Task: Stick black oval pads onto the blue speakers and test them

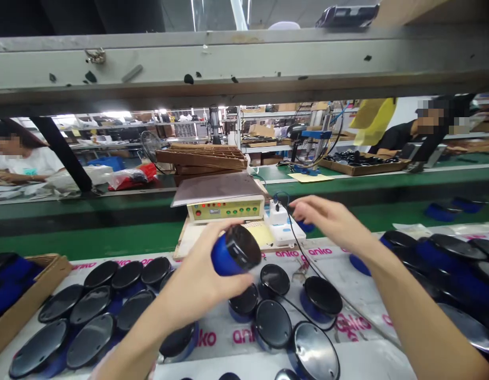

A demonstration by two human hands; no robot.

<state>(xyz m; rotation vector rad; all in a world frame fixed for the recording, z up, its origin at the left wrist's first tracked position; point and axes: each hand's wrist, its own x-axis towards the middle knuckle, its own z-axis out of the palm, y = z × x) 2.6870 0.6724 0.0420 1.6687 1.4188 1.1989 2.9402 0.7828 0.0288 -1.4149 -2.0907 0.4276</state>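
Just one blue-and-black unit (235,250) sits in the left hand (199,282), fingers closed round it; the right hand (327,219) open, empty.

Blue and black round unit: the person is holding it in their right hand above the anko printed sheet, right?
No, the head view shows the blue and black round unit in the left hand, not the right hand. It is above the anko printed sheet, as you said.

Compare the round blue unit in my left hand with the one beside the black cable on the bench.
The unit in the left hand is lifted off the bench and tilted, showing its blue side. The other unit by the black cable sits flat, black face up, with only a blue rim showing. Both are round, with blue bodies and black faces.
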